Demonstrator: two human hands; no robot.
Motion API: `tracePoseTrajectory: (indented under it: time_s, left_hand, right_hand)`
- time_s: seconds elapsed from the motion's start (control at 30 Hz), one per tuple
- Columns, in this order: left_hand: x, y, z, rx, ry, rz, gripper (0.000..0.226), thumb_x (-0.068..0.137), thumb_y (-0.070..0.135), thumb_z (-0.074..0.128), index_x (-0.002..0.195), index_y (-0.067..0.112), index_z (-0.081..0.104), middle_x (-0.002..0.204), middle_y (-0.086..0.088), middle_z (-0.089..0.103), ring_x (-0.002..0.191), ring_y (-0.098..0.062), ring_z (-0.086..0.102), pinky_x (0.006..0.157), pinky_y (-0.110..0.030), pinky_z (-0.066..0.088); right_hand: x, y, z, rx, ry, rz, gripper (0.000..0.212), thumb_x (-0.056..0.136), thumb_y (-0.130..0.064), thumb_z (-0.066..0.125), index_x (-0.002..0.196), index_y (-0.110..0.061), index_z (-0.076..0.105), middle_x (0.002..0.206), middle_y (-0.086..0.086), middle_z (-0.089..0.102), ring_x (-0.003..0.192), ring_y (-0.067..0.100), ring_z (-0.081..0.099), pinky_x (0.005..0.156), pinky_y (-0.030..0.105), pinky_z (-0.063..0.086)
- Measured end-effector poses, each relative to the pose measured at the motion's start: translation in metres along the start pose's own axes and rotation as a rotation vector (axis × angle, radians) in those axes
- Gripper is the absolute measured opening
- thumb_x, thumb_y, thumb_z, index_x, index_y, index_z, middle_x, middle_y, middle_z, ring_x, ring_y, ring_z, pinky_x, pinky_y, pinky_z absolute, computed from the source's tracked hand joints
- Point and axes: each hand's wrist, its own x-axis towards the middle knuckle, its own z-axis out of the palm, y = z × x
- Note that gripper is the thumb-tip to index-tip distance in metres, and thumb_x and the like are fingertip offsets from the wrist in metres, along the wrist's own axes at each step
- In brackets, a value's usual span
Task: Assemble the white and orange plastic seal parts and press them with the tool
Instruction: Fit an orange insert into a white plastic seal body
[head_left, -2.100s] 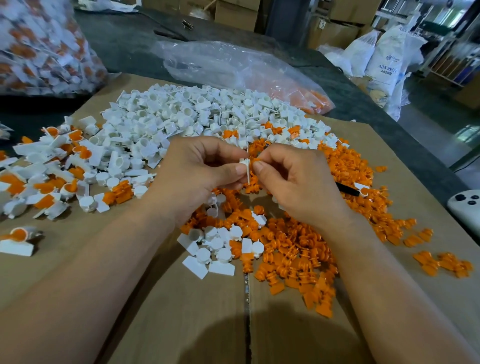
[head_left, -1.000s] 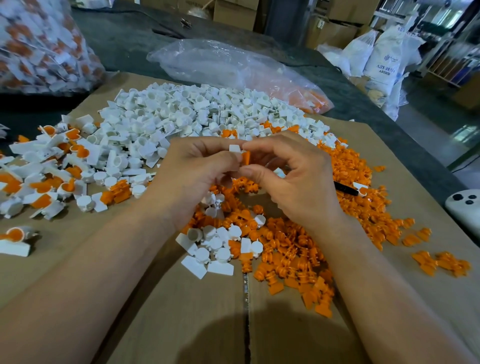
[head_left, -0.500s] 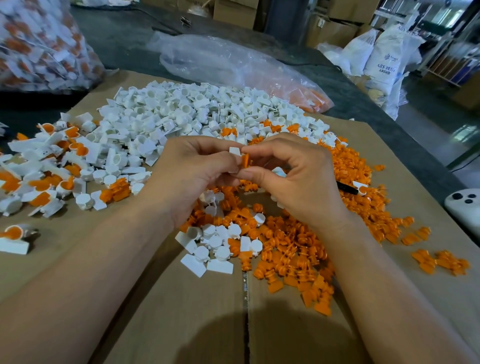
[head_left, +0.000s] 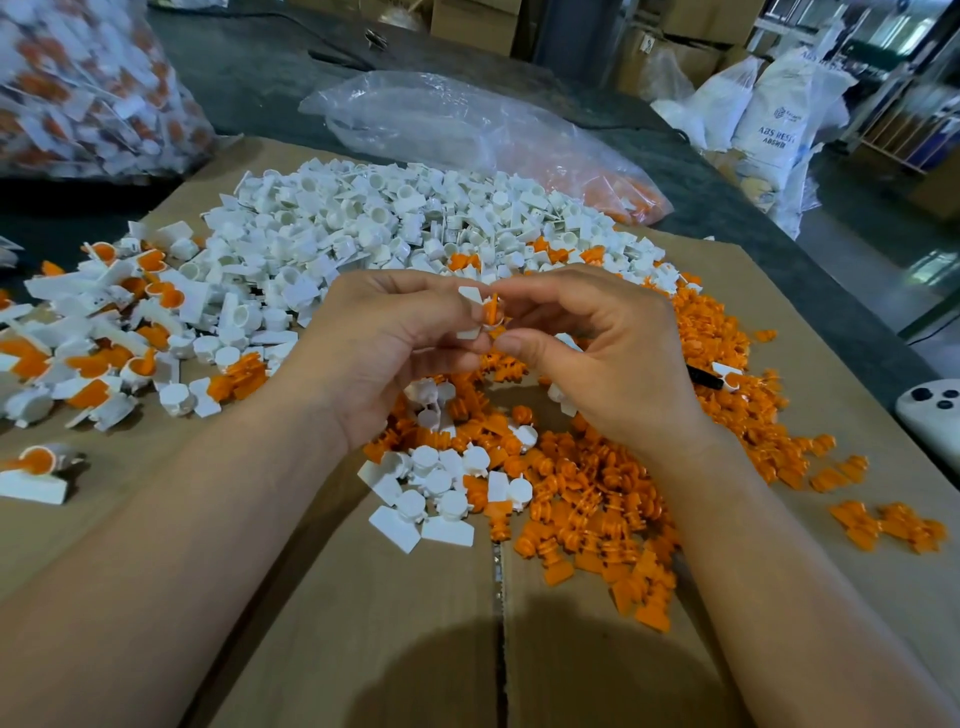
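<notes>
- Two hands meet above the cardboard sheet (head_left: 389, 623). The left hand (head_left: 395, 353) pinches a white seal body (head_left: 470, 299) and the right hand (head_left: 608, 358) pinches an orange insert (head_left: 491, 312), with the parts touching.
- Raising both off the pile probably helps line the insert up with its socket.
- Loose white bodies (head_left: 395, 218) lie beyond the hands and loose orange inserts (head_left: 597, 493) just beneath them, both within easy reach.
- Joined seals (head_left: 104, 338) sit apart on the left.
- A black stick (head_left: 704, 378), perhaps the pressing tool, lies untouched beside the right hand.

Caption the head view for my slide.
Over cardboard, left hand and right hand join orange part and white part.
</notes>
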Motion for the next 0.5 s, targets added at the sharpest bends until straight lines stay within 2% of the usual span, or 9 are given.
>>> tracePoseTrajectory:
  time_s: [0.2, 0.33, 0.5]
  left_hand:
    - [-0.0003, 0.0011, -0.0007, 0.036, 0.02, -0.016, 0.017, 0.072, -0.003, 0.066, 0.065, 0.011, 0.072, 0.059, -0.004, 0.066, 0.048, -0.012, 0.06, 0.045, -0.016, 0.048]
    - [-0.0003, 0.0013, -0.0007, 0.049, 0.023, -0.02, 0.015, 0.073, -0.003, 0.066, 0.068, 0.01, 0.07, 0.057, -0.002, 0.064, 0.048, -0.012, 0.06, 0.045, -0.016, 0.047]
    - [0.0001, 0.0013, -0.0009, 0.058, 0.019, -0.02, 0.013, 0.073, -0.003, 0.066, 0.068, 0.009, 0.069, 0.054, -0.003, 0.063, 0.047, -0.011, 0.06, 0.044, -0.016, 0.047]
  right_hand:
    - [-0.0004, 0.0004, -0.0004, 0.001, -0.007, 0.011, 0.043, 0.073, -0.01, 0.071, 0.104, -0.035, 0.055, 0.086, -0.011, 0.061, 0.079, 0.011, 0.063, 0.072, 0.02, 0.053]
    - [-0.0007, 0.0013, 0.0017, -0.006, -0.008, 0.009, 0.044, 0.073, -0.009, 0.071, 0.11, -0.027, 0.055, 0.087, -0.002, 0.063, 0.079, 0.011, 0.063, 0.072, 0.025, 0.054]
    - [-0.0011, 0.0014, 0.003, 0.0, 0.006, -0.012, 0.043, 0.072, -0.013, 0.072, 0.11, -0.026, 0.055, 0.086, -0.012, 0.06, 0.078, 0.009, 0.062, 0.072, 0.022, 0.053]
